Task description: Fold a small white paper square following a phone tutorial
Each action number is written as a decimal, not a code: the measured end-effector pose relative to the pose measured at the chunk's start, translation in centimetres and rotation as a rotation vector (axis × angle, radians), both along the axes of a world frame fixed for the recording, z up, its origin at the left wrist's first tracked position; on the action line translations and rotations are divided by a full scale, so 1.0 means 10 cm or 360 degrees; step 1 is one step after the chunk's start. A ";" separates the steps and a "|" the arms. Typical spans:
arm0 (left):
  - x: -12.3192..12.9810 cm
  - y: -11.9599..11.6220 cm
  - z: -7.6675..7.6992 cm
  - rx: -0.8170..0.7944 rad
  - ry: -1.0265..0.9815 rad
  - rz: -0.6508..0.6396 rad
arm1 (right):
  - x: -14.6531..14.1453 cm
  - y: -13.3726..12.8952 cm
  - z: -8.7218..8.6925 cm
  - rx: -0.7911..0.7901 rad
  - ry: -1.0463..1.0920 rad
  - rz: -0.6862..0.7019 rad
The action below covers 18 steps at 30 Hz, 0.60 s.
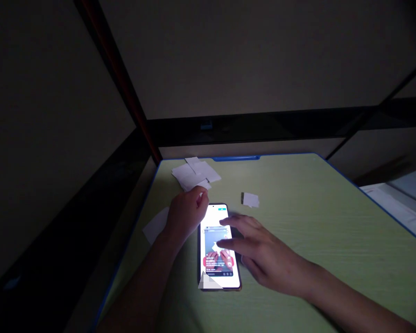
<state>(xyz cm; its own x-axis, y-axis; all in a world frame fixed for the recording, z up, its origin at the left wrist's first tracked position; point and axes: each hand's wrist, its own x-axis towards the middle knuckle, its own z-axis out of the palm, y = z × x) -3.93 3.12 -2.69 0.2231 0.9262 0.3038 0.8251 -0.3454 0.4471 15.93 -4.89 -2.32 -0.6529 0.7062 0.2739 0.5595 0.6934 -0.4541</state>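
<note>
A lit phone point(236, 280) lies face up on the table, its screen showing a picture of two hands with a white shape. Over the right side of the screen, my right hand point(263, 252) has its fingers apart, two of them pointing at the display; whether they touch the glass I cannot tell. My left hand point(185, 210) is curled into a fist at the phone's upper left edge, and its inside is hidden. Just beyond that fist is a pile of white paper pieces point(190, 173). Another white sheet point(156, 226) is partly covered by my left wrist.
A small stack of white paper point(251, 200) lies beyond the phone, to the right. The pale green table point(319, 203) has a blue rim and a blue recessed strip point(236, 158) at its far edge. Dim walls stand behind and left; white objects point(402, 203) are at far right.
</note>
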 end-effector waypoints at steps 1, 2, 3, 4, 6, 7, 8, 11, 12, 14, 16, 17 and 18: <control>0.01 0.00 0.00 -0.0016 0.0009 -0.0002 | -0.02 -0.02 -0.01 0.0015 -0.0041 0.0055; 0.01 -0.01 0.00 -0.0026 0.0017 -0.0004 | -0.03 -0.03 -0.01 0.0019 -0.0063 0.0083; 0.01 -0.01 0.01 -0.0033 0.0021 -0.0006 | -0.03 -0.04 -0.02 0.0021 -0.0062 0.0091; 0.01 -0.01 0.01 -0.0037 0.0012 -0.0012 | -0.02 -0.03 -0.02 0.0015 -0.0045 0.0079; 0.01 -0.01 0.02 -0.0044 -0.0024 -0.0016 | 0.02 -0.01 -0.02 -0.0008 0.0035 -0.0002; 0.01 -0.01 0.02 -0.0047 -0.0043 -0.0013 | 0.04 0.00 -0.02 -0.0014 0.0074 -0.0044; 0.01 -0.01 0.02 -0.0050 -0.0055 -0.0012 | 0.05 0.01 -0.01 -0.0015 0.0107 -0.0082; 0.01 -0.01 0.02 -0.0054 -0.0063 -0.0025 | 0.07 0.02 -0.02 -0.0021 0.0129 -0.0112; 0.01 -0.01 0.01 -0.0052 -0.0065 -0.0035 | 0.07 0.02 -0.03 -0.0032 0.0113 -0.0101; 0.02 -0.02 0.02 -0.0040 -0.0071 -0.0055 | 0.05 0.02 -0.04 -0.0060 0.0077 -0.0076; 0.02 -0.02 0.02 -0.0015 -0.0052 -0.0066 | 0.04 0.01 -0.05 -0.0085 0.0042 -0.0059; 0.01 -0.02 0.03 0.0000 -0.0030 -0.0066 | 0.04 0.02 -0.06 -0.0090 0.0029 -0.0053; 0.01 -0.02 0.03 0.0013 -0.0006 -0.0066 | 0.05 0.02 -0.06 -0.0091 0.0019 -0.0053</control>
